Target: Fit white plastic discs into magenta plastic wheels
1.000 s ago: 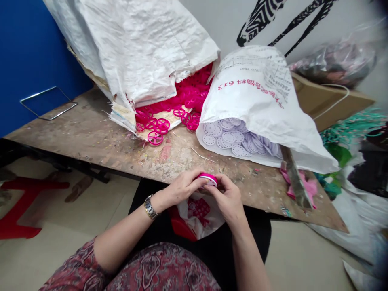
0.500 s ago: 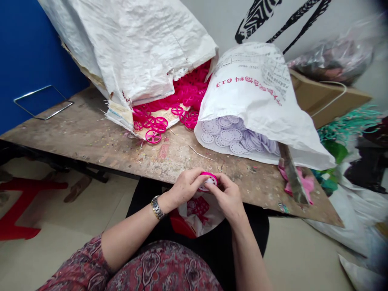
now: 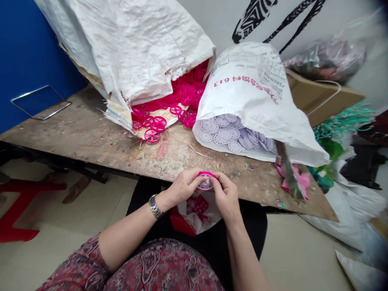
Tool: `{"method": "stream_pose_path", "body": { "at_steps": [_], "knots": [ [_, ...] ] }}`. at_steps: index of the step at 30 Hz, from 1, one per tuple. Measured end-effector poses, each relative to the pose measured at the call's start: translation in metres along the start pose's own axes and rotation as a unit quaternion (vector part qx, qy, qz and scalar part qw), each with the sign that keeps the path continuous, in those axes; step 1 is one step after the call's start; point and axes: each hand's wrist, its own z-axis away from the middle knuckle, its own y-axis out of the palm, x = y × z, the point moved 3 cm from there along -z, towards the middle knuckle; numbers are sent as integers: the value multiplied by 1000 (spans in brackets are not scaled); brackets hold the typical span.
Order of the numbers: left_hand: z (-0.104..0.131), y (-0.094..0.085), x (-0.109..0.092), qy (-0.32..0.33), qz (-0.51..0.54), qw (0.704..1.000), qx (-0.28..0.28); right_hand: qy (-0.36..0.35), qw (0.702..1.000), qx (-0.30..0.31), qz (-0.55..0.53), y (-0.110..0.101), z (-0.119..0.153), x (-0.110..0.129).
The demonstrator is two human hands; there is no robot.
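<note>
Wheel (image 3: 207, 173), pink, faced with white disc (image 3: 205, 184). Gripped on opposite sides by left hand (image 3: 183, 186) and right hand (image 3: 226, 197), both closed.

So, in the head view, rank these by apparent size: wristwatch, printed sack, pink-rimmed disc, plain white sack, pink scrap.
1. Plain white sack, cut off by the frame
2. Printed sack
3. Pink scrap
Too close to rank: wristwatch and pink-rimmed disc, partly covered by fingers.
</note>
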Motion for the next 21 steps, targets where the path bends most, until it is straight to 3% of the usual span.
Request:
{"method": "stream_pose_path", "body": {
  "at_steps": [8,21],
  "knots": [
    [-3,0,0,26,-55,997,52,42,999,0,-32,-4,-4,-14],
    [-5,3,7,30,-52,998,24,3,999,-26,-20,-2,-8,-20]
  ]
}}
